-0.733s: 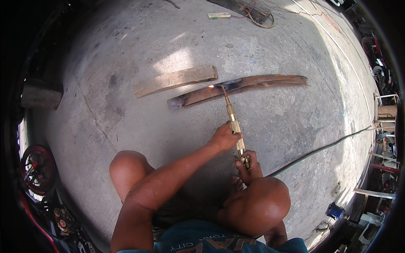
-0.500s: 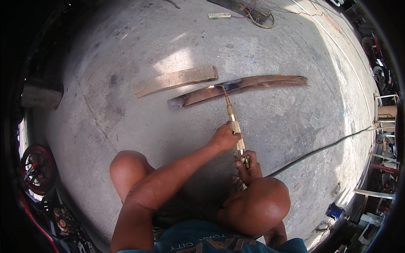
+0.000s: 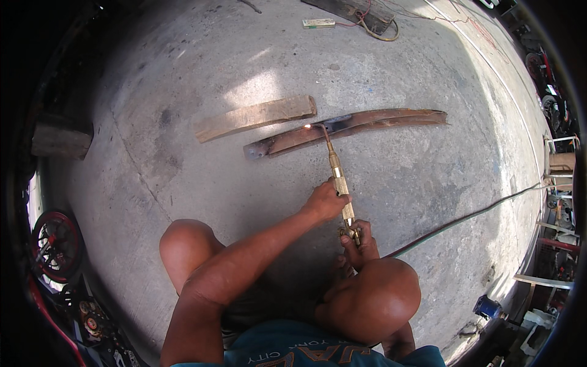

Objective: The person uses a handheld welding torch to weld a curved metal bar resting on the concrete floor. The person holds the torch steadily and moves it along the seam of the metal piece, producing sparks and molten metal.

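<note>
A brass gas torch [image 3: 340,183] points away from me, its thin bent tip over a rusty metal channel bar [image 3: 379,120] on the floor. A small bright flame [image 3: 307,126] shows at the tip, against the bar. My left hand [image 3: 325,200] is closed around the torch's handle. Farther back, by the valve knobs, my right hand [image 3: 361,241] grips the torch's rear end, its fingers partly hidden behind my knee. The bar has dark scorched patches near the flame and at its left end.
A wooden block [image 3: 257,117] lies just beyond the bar's left part. Dark green hoses [image 3: 458,225] run from the torch to the right. Another wood block [image 3: 61,137] sits far left, above a motorcycle wheel [image 3: 56,246]. A timber piece with wires [image 3: 361,15] lies at the far edge.
The glow at the torch tip looks slightly smaller and rounder. Both hands keep their grip, with almost no movement.
</note>
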The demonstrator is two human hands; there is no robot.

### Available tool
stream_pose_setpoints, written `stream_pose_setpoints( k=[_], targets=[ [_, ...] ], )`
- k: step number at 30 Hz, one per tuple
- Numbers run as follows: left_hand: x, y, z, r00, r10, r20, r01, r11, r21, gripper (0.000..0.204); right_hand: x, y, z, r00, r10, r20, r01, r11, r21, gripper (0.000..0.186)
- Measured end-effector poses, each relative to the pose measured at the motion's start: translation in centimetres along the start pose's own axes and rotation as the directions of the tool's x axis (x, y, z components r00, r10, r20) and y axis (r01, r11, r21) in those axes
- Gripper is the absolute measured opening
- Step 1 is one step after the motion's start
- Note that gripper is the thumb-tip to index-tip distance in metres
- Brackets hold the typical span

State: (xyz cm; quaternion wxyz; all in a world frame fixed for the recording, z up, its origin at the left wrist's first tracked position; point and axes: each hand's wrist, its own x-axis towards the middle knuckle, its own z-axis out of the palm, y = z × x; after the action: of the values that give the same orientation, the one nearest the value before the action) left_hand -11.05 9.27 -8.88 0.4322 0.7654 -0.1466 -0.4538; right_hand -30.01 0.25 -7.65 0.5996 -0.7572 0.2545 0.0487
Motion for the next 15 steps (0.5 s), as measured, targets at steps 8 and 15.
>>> stream_pose_setpoints(
  k=[8, 15],
  targets=[
    [0.03, -0.16, -0.06, 1.000, -0.001, -0.002, 0.001, 1.000, 0.017, 0.052, 0.10, 0.52, 0.26, 1.000, -0.004, 0.002, 0.004, 1.000, 0.018, 0.035],
    [0.18, -0.19, 0.03, 1.000, 0.000, 0.002, 0.000, 1.000, 0.028, 0.052, -0.02, 0.09, 0.20, 1.000, -0.020, -0.010, 0.020, 0.999, 0.031, 0.035]
  ],
)
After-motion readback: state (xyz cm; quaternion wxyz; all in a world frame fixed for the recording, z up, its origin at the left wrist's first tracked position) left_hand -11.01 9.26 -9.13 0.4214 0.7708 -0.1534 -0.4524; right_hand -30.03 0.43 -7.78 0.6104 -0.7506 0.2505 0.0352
